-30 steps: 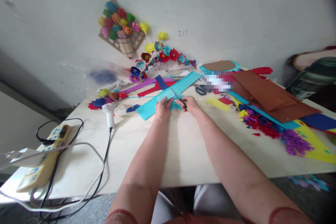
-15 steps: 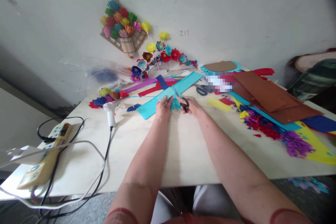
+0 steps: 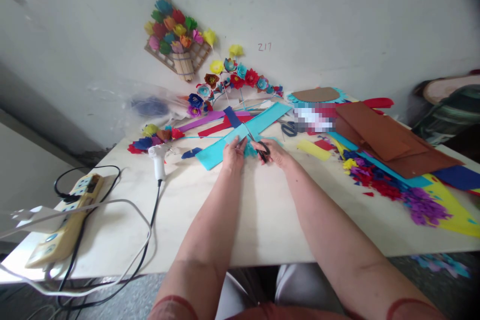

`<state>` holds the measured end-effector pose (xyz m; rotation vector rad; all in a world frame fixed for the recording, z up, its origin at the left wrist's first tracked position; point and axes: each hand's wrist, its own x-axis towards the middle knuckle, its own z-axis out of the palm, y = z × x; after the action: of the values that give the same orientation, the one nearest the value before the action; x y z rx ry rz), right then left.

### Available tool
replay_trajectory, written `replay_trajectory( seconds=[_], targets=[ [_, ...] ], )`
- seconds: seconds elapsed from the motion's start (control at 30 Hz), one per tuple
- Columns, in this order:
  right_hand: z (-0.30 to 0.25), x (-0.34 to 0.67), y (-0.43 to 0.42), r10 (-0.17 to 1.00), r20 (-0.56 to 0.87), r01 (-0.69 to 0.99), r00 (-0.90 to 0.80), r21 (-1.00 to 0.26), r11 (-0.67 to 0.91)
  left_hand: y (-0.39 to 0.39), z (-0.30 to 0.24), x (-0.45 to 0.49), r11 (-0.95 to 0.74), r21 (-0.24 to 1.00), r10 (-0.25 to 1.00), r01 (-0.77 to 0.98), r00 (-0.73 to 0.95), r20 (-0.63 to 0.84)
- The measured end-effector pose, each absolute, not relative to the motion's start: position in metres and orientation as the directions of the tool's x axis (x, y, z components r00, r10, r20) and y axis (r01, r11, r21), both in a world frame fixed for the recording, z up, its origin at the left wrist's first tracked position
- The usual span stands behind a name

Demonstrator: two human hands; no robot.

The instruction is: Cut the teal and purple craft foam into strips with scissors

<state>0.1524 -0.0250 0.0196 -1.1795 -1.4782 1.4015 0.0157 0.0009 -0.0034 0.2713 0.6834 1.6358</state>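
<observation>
My right hand (image 3: 275,152) is closed round the black handles of a pair of scissors (image 3: 264,152), whose blades point up and left. Close beside it, my left hand (image 3: 233,155) pinches a small dark piece (image 3: 242,143) near the blades; what the piece is made of is too small to tell. Under and behind the fingers, a long turquoise paper strip (image 3: 210,156) lies slantwise on the table. Turquoise scraps (image 3: 252,148) lie between the hands. A dark blue strip (image 3: 232,117) rests just beyond the blades.
A second pair of scissors (image 3: 288,129) lies behind my right hand. Brown sheets (image 3: 378,127) and coloured petal scraps (image 3: 386,185) cover the right side. To the left are a white glue gun (image 3: 159,164), a power strip (image 3: 71,220) and loose cables. Paper flowers (image 3: 237,81) stand at the back.
Both hands stay in nearly the same place. The scissors and right fingers have shifted very slightly; the whole view has moved a few pixels.
</observation>
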Motion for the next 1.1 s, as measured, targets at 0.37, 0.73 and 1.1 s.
replay_trajectory(
  seconds=[0.37, 0.73, 1.1],
  targets=[
    [0.0135, 0.1505, -0.0216, 0.942, -0.028, 0.166, -0.333, -0.986, 0.029, 0.0035, -0.0076, 0.0178, -0.1, 0.535, 0.959, -0.839, -0.225, -0.174],
    [0.011, 0.1496, -0.021, 0.945, -0.042, 0.195, -0.324, -0.981, 0.023, 0.0055, -0.0101, 0.0177, -0.117, 0.554, 0.96, -0.824, -0.236, -0.148],
    [0.0095, 0.1486, -0.0199, 0.944, -0.039, 0.197, -0.326, -0.98, 0.028, 0.0049, -0.0103, 0.0185, -0.118, 0.56, 0.964, -0.82, -0.23, -0.134]
  ],
)
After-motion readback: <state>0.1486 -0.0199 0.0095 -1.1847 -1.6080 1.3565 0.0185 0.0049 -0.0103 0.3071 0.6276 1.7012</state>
